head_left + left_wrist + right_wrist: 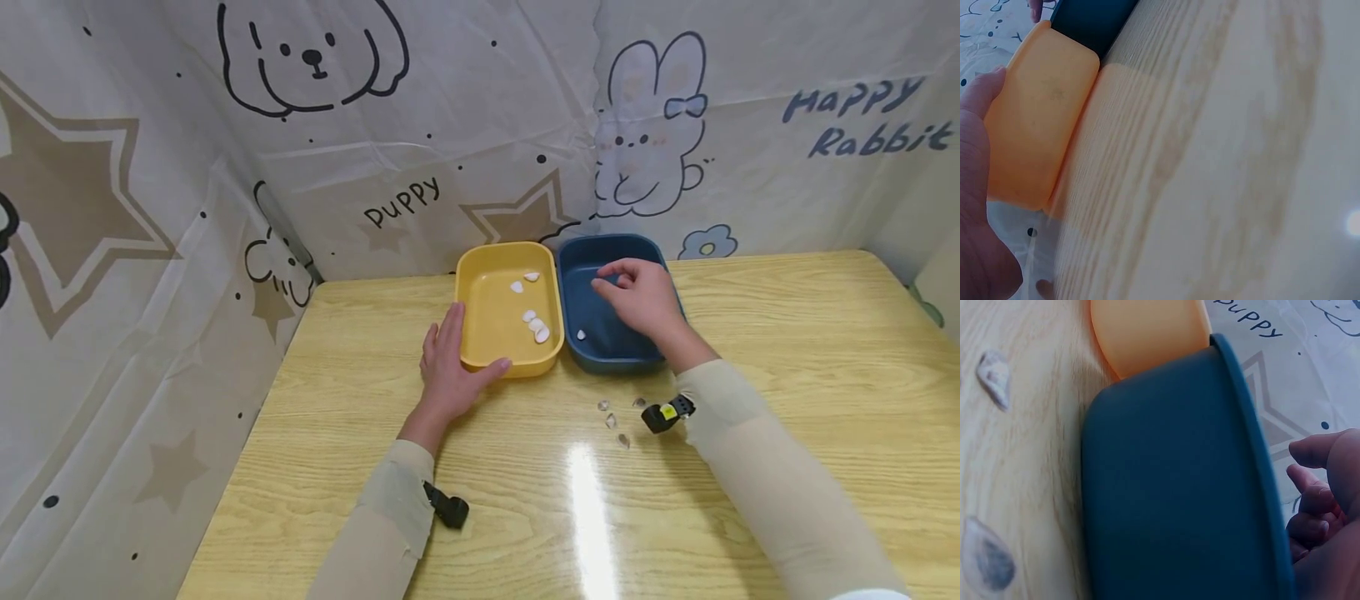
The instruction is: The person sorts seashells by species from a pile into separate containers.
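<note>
My left hand [448,367] rests against the near left corner of a yellow plastic box [551,362], fingers straight along its side and thumb at the front rim. Several small white seashells [542,333] lie inside that box. Over the dark blue box [611,365] to its right hovers my right hand [641,296]. Its fingers are loosely bent, and in the right wrist view nothing shows between thumb and fingers [1319,500]. One small white shell [581,335] lies in the blue box near its left side. The right hand covers part of that box's interior.
Several greyish shells [611,421] lie on the wooden table [360,367] in front of the blue box. Both boxes stand side by side at the back edge, close to a printed cloth [420,108]. Another cloth hangs along the left.
</note>
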`<state>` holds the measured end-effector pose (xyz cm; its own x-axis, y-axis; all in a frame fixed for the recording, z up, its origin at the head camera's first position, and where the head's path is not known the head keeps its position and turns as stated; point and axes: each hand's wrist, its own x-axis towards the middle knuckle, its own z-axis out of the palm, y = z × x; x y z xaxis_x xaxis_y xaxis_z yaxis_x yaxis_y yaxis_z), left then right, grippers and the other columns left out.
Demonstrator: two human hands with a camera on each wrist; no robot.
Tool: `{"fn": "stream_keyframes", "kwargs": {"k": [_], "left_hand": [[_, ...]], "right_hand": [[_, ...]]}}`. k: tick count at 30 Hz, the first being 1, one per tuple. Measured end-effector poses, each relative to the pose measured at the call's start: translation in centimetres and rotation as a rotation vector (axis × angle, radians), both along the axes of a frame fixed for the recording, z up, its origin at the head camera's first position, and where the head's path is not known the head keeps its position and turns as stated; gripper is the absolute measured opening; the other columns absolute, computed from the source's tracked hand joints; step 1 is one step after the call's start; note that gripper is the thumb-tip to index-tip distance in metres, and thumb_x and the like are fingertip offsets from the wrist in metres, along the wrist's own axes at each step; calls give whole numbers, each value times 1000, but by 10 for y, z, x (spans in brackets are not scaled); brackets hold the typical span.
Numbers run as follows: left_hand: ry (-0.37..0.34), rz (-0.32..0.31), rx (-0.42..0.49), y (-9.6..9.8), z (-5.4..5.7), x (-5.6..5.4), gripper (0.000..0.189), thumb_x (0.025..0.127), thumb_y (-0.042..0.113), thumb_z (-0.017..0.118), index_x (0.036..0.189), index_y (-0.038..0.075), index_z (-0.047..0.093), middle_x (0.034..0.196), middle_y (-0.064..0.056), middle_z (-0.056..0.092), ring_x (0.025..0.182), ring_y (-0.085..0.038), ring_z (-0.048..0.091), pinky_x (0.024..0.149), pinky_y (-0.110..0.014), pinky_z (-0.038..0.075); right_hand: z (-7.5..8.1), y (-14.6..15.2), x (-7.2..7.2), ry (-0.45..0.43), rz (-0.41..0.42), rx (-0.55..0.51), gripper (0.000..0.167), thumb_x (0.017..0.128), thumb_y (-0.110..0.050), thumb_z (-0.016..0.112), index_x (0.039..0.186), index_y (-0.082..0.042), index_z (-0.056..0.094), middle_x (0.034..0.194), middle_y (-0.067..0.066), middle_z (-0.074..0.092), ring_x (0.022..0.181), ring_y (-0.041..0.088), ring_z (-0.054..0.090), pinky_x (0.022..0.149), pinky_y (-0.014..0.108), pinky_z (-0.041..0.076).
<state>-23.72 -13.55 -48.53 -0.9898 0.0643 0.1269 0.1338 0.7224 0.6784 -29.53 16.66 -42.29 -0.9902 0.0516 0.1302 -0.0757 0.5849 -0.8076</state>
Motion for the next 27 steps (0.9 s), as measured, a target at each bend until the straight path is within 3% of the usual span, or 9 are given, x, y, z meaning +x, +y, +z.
{"fn": "stream_keyframes", "kwargs": {"k": [27], "left_hand": [[9,-8,12,0,0,0,112,76,75,67,160,40,2,165,15,4,149,-33,-2,114,-59,4]], "right_hand": [[20,15,59,92,98,70,30,94,-31,72,108,-4,72,62,2,35,54,25,38,53,34,30]]}}
